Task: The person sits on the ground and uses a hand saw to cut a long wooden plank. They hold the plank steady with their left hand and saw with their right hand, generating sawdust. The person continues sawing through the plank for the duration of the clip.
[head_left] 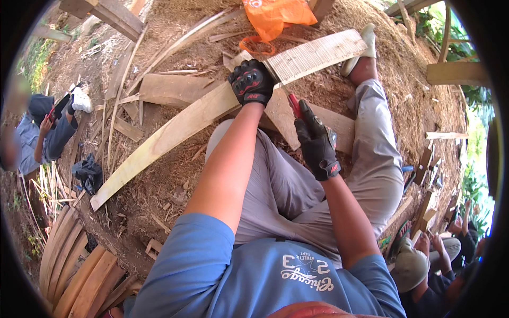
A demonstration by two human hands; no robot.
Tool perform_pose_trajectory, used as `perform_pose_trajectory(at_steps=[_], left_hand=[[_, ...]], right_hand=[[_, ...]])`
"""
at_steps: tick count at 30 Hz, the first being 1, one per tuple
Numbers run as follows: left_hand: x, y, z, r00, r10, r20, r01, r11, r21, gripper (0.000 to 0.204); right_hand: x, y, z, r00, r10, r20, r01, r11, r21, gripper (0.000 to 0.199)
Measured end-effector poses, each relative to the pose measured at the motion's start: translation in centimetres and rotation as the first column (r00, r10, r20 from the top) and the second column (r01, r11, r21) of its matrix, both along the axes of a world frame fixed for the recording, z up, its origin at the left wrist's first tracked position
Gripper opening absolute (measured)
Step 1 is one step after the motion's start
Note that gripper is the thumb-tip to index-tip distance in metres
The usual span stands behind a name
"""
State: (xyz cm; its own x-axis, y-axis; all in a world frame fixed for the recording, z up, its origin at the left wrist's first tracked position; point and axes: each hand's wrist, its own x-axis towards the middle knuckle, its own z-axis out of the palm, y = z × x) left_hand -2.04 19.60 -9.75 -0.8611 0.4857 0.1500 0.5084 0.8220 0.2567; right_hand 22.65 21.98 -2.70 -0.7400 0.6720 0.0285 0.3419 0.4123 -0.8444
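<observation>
Soil (143, 209) underlies our pale, ridge-ended plank (175, 130); left hand (251, 82) clasps it, right hand (316, 137) a red handle (294, 105); gloves (324, 155) red-lettered.

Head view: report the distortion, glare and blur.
Head view: fisheye may exaggerate the bend of the wooden board; daylight washes out foliage at right; the person at far left is smeared about the head; the gloved left hand looks fairly sharp.

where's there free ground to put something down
Free: the chip-strewn dirt between the pale curved plank and the left forearm; the sawdust slope right of the right trouser leg. Crowded: around the left hand and among loose boards beyond the plank.
</observation>
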Motion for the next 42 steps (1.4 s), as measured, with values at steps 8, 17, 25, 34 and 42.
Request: perform_pose_trajectory(at_steps=[8, 17, 25, 34, 42], left_hand=[[0.7, 0.2, -0.6, 0.999, 0.037, 0.000, -0.037, 0.999, -0.037, 0.030], [-0.6, 0.5, 0.2, 1.000, 0.004, 0.023, -0.004, 1.000, 0.000, 0.027], [1.3, 2.6, -0.6, 0.997, -0.039, 0.071, 0.037, 0.999, 0.037, 0.031], [0.6, 0.4, -1.3, 0.998, 0.029, -0.051, -0.025, 0.996, 0.082, 0.028], [-0.2, 0.3, -1.9, 0.999, 0.016, 0.036, -0.015, 0.999, -0.047, 0.029]], right_hand=[[13.0, -2.7, 4.6, 0.974, 0.029, 0.225, -0.040, 0.998, 0.045, 0.049], [0.5, 0.9, 3.9, 0.983, 0.051, 0.177, -0.068, 0.993, 0.093, 0.046], [13.3, -4.5, 5.9, 0.951, -0.114, 0.287, 0.096, 0.993, 0.076, 0.050], [5.6, -1.8, 5.7, 0.965, 0.061, 0.254, -0.106, 0.980, 0.170, 0.050], [3.4, -3.2, 3.6, 0.997, -0.075, 0.005, 0.074, 0.992, 0.106, 0.048]])
